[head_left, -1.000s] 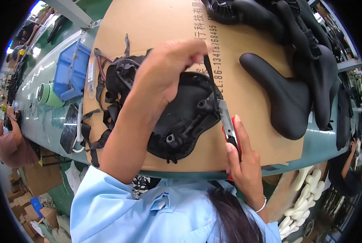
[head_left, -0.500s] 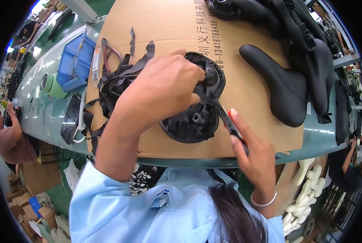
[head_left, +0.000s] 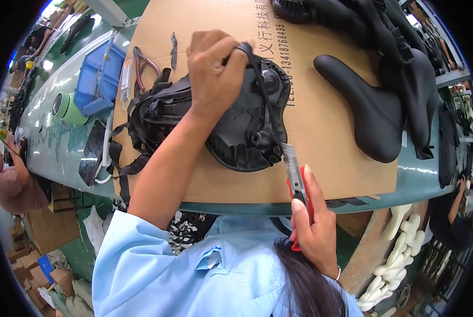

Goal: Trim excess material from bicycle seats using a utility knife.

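A black bicycle saddle (head_left: 228, 132) lies upside down on a cardboard sheet (head_left: 331, 174), its ribbed hollow underside facing up. My left hand (head_left: 215, 71) is closed over its far side, pinching the end of a narrow black strip (head_left: 263, 90). The strip runs taut along the saddle's right part, down toward its near right edge. My right hand (head_left: 318, 232) grips a red utility knife (head_left: 298, 182) with the blade out. The blade's tip is at the saddle's near right rim, close to the strip's lower end; whether they touch I cannot tell.
Black offcuts (head_left: 130, 158) and red-handled pliers (head_left: 147, 68) lie to the left. Beyond are a blue bin (head_left: 96, 82), a green round container (head_left: 70, 108) and a phone (head_left: 92, 153). More black saddles (head_left: 360, 111) sit at right. A co-worker (head_left: 17, 179) stands far left.
My left hand has moved up and away, drawing the strip out longer. My right hand and the knife have come lower, and the blade now shows fully. The saddle has shifted slightly.
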`<state>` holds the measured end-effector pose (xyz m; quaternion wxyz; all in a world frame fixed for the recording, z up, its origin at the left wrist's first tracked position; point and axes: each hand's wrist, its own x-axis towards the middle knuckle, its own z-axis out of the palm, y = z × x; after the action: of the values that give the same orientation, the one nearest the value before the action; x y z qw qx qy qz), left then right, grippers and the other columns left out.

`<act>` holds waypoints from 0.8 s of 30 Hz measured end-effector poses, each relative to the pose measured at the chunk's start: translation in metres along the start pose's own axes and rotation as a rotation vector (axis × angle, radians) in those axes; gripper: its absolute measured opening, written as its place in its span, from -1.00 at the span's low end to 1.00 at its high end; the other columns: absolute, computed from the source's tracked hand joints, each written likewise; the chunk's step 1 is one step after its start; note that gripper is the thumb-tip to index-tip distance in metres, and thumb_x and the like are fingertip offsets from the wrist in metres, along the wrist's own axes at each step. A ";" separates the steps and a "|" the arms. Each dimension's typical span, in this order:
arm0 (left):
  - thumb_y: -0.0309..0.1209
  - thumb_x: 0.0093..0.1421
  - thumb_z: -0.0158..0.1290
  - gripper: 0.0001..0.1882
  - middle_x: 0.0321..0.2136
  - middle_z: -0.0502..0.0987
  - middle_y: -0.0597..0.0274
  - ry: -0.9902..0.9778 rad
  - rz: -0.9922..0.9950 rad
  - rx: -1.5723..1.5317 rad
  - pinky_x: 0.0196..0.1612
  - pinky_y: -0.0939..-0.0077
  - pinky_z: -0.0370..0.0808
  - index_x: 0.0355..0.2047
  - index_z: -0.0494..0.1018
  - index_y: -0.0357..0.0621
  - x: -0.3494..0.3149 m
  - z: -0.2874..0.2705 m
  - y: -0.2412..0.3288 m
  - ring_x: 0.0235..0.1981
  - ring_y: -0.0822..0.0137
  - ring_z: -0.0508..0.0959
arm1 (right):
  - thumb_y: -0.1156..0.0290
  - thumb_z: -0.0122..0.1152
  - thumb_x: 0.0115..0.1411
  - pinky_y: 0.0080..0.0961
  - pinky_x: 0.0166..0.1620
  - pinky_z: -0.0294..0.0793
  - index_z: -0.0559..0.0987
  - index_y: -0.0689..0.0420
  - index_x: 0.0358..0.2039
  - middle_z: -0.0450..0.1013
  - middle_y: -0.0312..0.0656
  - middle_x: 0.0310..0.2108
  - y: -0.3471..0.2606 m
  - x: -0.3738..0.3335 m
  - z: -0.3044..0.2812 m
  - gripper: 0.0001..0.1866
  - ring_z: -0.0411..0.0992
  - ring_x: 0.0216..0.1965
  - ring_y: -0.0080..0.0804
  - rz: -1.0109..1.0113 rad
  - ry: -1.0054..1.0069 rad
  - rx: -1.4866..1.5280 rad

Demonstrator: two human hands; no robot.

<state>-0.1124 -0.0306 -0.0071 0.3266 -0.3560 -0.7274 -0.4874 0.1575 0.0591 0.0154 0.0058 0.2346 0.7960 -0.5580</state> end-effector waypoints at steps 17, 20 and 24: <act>-0.13 0.41 -0.30 -0.58 -0.46 0.43 0.16 -0.551 -1.023 -1.013 -0.37 0.47 0.42 -0.29 0.35 -0.26 -0.020 -0.050 0.056 -0.45 0.33 0.46 | 0.43 0.19 0.04 -0.31 -0.58 0.29 0.33 -0.25 0.24 0.33 -0.20 -0.70 -0.023 0.082 -0.093 -0.31 0.36 -0.66 -0.24 -0.619 -0.376 -0.852; -0.26 0.38 -0.32 -0.68 -0.63 0.22 0.36 -0.165 -1.046 -1.261 -0.60 0.63 0.09 -0.44 0.26 -0.19 0.018 -0.030 0.040 -0.67 0.51 0.15 | 0.42 0.18 0.07 -0.32 -0.58 0.27 0.33 -0.15 0.25 0.34 -0.19 -0.70 -0.023 0.043 -0.087 -0.33 0.35 -0.68 -0.25 -0.463 -0.284 -0.829; -0.31 0.35 -0.27 -0.68 -0.69 0.19 0.37 -0.155 -0.675 -1.438 -0.63 0.58 0.08 -0.54 0.22 -0.16 0.045 -0.077 -0.012 -0.70 0.50 0.14 | 0.41 0.19 0.10 -0.29 -0.58 0.27 0.29 0.00 0.27 0.34 -0.17 -0.71 -0.032 0.000 -0.067 -0.33 0.35 -0.70 -0.24 -0.321 -0.207 -0.860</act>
<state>-0.1370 -0.0970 0.0478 -0.1996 -0.2726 -0.3241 -0.8836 0.1625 0.1103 0.0696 0.0954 0.0278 0.9763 -0.1921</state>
